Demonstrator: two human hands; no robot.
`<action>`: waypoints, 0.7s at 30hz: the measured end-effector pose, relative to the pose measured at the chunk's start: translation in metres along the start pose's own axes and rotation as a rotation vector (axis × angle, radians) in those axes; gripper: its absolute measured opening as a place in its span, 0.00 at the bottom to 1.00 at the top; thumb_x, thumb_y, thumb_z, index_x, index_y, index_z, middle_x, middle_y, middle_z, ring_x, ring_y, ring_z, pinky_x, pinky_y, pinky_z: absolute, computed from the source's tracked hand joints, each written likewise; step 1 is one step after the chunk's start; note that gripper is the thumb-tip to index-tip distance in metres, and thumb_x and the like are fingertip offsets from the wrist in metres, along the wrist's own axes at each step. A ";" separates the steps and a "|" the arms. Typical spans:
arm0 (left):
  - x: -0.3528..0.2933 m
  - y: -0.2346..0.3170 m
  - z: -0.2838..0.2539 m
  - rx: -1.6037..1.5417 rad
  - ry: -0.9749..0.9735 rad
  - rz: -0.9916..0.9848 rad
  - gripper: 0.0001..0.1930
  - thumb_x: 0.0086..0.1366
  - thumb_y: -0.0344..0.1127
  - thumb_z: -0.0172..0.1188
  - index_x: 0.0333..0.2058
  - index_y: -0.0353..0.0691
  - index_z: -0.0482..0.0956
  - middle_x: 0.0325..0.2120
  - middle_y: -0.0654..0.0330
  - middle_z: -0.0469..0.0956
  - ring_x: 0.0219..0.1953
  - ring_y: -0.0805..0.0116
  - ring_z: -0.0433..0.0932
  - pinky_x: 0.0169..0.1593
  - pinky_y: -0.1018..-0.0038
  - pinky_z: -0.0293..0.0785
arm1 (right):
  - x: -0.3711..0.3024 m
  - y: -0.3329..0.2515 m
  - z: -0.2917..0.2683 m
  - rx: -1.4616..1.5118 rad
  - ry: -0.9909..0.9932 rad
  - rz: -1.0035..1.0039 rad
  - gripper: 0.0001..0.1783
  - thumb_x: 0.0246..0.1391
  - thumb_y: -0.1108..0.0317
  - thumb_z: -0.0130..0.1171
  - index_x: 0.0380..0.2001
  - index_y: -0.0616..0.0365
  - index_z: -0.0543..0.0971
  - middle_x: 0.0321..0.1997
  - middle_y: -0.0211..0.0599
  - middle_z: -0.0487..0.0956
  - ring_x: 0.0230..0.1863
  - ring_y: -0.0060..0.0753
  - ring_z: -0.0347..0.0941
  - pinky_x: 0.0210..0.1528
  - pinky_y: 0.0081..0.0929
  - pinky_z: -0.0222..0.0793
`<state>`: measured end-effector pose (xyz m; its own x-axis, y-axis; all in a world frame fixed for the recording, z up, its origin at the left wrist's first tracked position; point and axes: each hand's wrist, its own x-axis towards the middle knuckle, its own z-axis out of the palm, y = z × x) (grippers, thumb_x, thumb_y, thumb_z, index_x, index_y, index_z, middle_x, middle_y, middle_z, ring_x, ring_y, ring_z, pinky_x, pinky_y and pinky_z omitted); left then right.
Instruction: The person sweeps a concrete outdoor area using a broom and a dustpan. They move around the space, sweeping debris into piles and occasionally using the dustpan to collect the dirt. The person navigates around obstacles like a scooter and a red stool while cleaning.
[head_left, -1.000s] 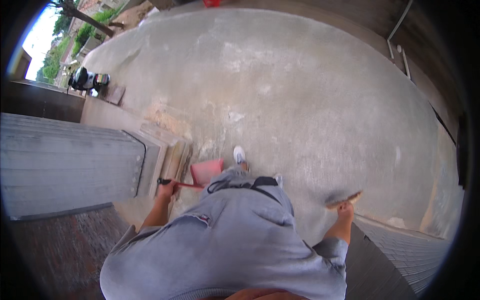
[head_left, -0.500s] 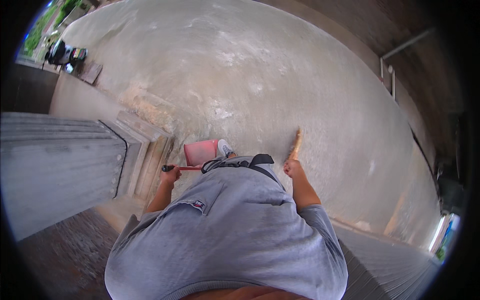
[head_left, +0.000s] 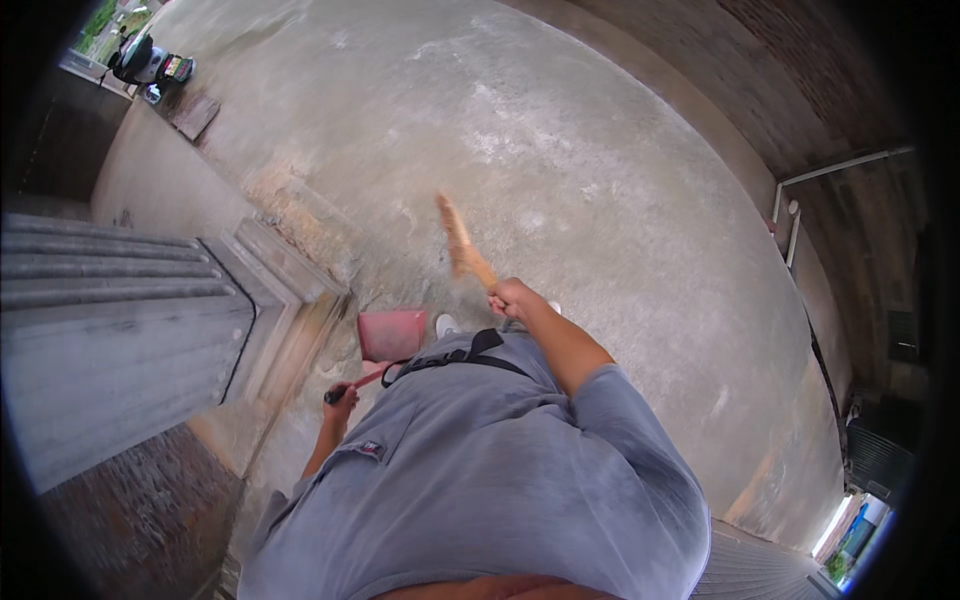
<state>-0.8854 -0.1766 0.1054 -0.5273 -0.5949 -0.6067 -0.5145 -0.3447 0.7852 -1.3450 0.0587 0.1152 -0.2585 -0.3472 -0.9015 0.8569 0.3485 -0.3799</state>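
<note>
While your right hand (head_left: pixel 513 297) clenches the handle of a pale straw-bristled hand broom (head_left: pixel 459 239), the brush points far out over the grey concrete floor (head_left: pixel 620 180). Your left hand (head_left: pixel 341 398) grasps the dark handle of a flat red plastic dustpan (head_left: pixel 392 334), which sits low near your white shoe (head_left: pixel 446 324), just right of the grey stepped column base (head_left: pixel 270 290).

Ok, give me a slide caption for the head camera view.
Right hand swings a straw hand broom over the concrete floor; left hand holds a red dustpan.
</note>
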 end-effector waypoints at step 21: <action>0.051 0.181 0.196 0.113 0.223 -0.188 0.08 0.59 0.39 0.57 0.28 0.41 0.73 0.21 0.64 0.74 0.23 0.75 0.73 0.25 0.81 0.69 | 0.019 -0.092 -0.428 0.568 -0.174 -0.223 0.05 0.49 0.73 0.53 0.23 0.57 0.68 0.16 0.30 0.63 0.16 0.22 0.62 0.13 0.20 0.56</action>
<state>-1.1379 -0.1264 0.1922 -0.2608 -0.6771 -0.6881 -0.6673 -0.3887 0.6353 -1.6199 0.3928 0.0439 -0.4226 -0.5109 -0.7486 0.9063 -0.2479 -0.3424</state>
